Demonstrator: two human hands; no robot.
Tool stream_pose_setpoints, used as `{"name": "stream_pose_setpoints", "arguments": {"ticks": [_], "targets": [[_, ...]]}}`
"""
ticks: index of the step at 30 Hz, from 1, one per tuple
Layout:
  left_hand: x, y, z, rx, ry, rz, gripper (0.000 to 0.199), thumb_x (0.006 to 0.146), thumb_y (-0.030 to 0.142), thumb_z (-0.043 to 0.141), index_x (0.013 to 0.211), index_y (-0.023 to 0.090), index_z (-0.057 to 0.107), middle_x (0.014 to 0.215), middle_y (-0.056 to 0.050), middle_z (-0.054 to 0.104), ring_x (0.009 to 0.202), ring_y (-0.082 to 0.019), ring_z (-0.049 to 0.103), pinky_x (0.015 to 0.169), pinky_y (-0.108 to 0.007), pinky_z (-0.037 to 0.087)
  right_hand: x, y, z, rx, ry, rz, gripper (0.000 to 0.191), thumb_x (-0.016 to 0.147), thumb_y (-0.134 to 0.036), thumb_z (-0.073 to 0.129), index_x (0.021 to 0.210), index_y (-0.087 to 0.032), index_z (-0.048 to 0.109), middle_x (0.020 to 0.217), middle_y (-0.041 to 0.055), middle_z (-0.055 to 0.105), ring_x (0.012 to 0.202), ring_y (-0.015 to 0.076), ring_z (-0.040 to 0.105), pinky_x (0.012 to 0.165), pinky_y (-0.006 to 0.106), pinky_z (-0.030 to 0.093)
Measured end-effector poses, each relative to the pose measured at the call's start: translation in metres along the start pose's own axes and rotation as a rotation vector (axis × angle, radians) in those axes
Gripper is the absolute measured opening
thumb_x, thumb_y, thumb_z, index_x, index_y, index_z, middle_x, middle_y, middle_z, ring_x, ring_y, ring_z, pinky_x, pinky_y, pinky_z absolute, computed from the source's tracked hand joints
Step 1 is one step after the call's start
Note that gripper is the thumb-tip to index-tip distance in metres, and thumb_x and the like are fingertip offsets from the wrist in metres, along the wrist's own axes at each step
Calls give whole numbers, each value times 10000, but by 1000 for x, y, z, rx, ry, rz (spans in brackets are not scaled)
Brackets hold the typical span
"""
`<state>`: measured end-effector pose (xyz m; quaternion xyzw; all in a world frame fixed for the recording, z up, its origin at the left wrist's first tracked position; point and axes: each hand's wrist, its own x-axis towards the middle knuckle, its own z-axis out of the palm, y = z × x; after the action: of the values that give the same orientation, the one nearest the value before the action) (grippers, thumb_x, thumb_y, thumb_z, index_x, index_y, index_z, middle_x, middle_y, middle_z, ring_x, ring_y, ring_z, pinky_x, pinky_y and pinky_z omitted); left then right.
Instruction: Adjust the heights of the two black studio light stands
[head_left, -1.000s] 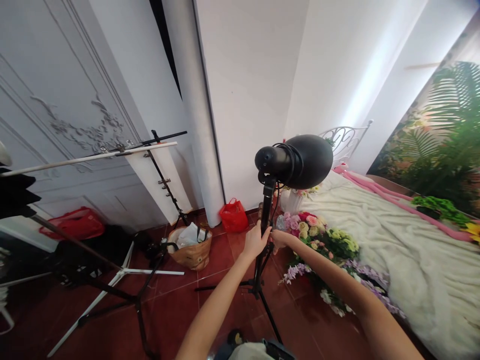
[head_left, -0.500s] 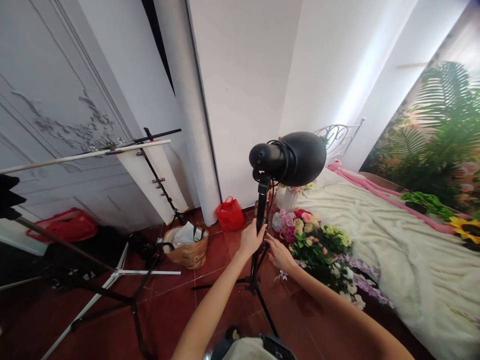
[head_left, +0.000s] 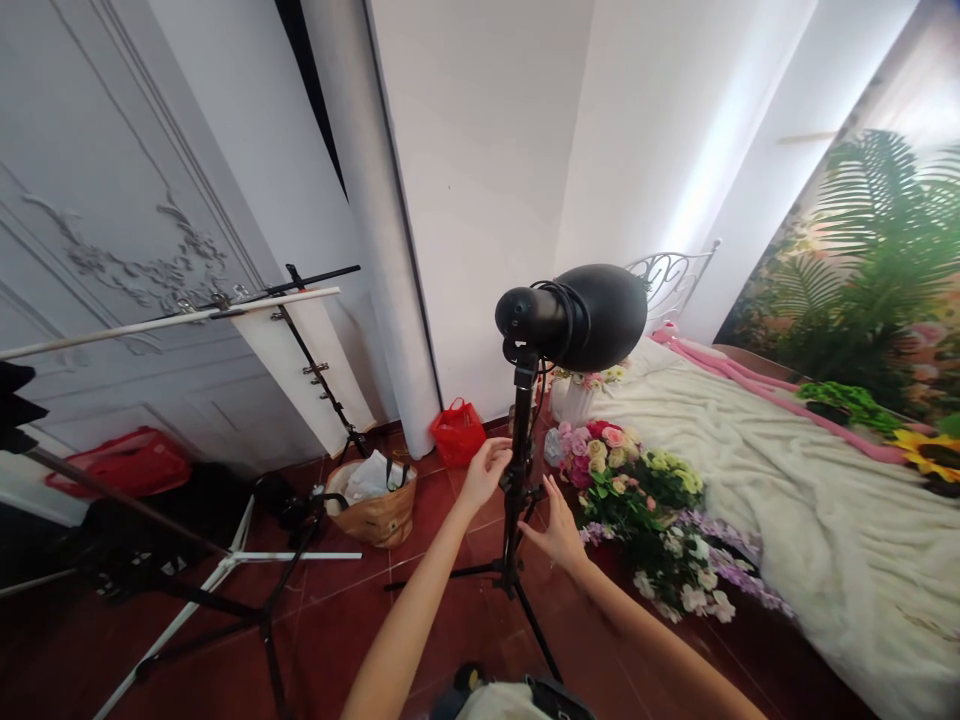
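A black studio lamp (head_left: 592, 318) with a coiled cable round its body is mounted on a black stand (head_left: 513, 520) in front of me. My left hand (head_left: 486, 474) is at the left side of the stand's pole, fingers bent and apart, their tips near the pole. To the right of the pole, my right hand (head_left: 556, 530) is open, thumb and fingers spread beside the stand's knobs. Neither hand is wrapped round the pole. The stand's legs are spread on the red tiled floor (head_left: 480, 630).
Artificial flowers (head_left: 630, 480) lie right of the stand, beside a bed with a cream blanket (head_left: 810, 510). A red bag (head_left: 458, 433) and a woven basket (head_left: 382, 510) stand left of it. Further left are other stands, one with white legs (head_left: 225, 570).
My left hand has let go of the pole and moved slightly left. My right hand has drawn back from the knobs, its fingers now spread and pointing up.
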<state>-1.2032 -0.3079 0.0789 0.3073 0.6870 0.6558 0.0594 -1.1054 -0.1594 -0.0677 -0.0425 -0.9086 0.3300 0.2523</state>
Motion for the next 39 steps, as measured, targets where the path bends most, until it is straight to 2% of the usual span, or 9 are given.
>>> {"name": "stream_pose_setpoints", "arguments": {"ticks": [3, 6, 9, 13, 18, 25, 29, 33, 39], "targets": [[-3, -27, -11, -104, 138, -66, 283, 876, 369, 394, 1006, 159, 531, 1064, -103, 610, 937, -152, 605, 853, -311, 479, 35, -30, 4, 120, 51, 4, 799, 708, -413, 618, 1373, -151, 263, 1311, 163, 449, 1184, 288, 453, 979, 445, 378], [-15, -61, -18, -115, 214, -118, 156, 829, 239, 463, 944, 163, 535, 990, -78, 617, 885, -136, 608, 848, -319, 479, 60, -48, 18, 249, 35, 131, 545, 710, -374, 597, 1196, -168, 462, 1015, 108, 639, 929, 259, 605, 808, 379, 479], [-32, -88, -18, -93, 169, -203, 194, 746, 91, 513, 925, 164, 530, 933, -60, 619, 873, -132, 606, 871, -344, 468, 70, -52, 29, 356, 15, 198, 289, 688, -360, 594, 908, -174, 571, 795, 65, 666, 729, 222, 625, 656, 303, 491], [-44, -103, -5, -91, 0, -247, 288, 672, 53, 593, 930, 157, 520, 995, -82, 615, 948, -160, 592, 892, -359, 453, 81, -54, 23, 396, 1, 173, 209, 654, -360, 611, 714, -167, 558, 667, 44, 643, 604, 185, 588, 546, 256, 451], [-32, -106, 19, -12, -9, -179, 369, 673, 216, 677, 1002, 159, 520, 997, -71, 623, 934, -170, 592, 865, -345, 460, 118, -89, -23, 350, 86, 104, 262, 634, -396, 646, 690, -159, 550, 615, 32, 621, 546, 155, 544, 507, 235, 419], [-16, -114, 36, 140, 23, -176, 297, 743, 430, 593, 859, 158, 615, 834, -58, 669, 778, -169, 621, 739, -289, 476, 193, -182, -123, 306, 292, -83, 363, 621, -478, 687, 716, -158, 545, 629, 7, 598, 572, 138, 532, 542, 230, 428], [-17, -119, 40, 130, 28, -177, 324, 758, 456, 566, 800, 142, 633, 759, -66, 673, 723, -172, 622, 686, -278, 475, 209, -204, -149, 296, 317, -130, 360, 641, -486, 682, 721, -165, 539, 651, 6, 606, 593, 140, 551, 562, 231, 432], [-17, -123, 41, 124, 40, -174, 317, 752, 445, 577, 792, 137, 641, 761, -74, 678, 712, -174, 621, 679, -280, 475, 197, -187, -132, 269, 280, -104, 327, 629, -450, 693, 691, -167, 539, 631, 8, 607, 582, 145, 550, 551, 229, 426], [-15, -133, 41, 133, 65, -176, 233, 734, 352, 599, 803, 132, 631, 742, -61, 672, 693, -170, 611, 650, -272, 479, 148, -124, -62, 294, 141, 33, 244, 643, -370, 655, 755, -172, 568, 668, 31, 641, 586, 166, 579, 532, 231, 438]]}}
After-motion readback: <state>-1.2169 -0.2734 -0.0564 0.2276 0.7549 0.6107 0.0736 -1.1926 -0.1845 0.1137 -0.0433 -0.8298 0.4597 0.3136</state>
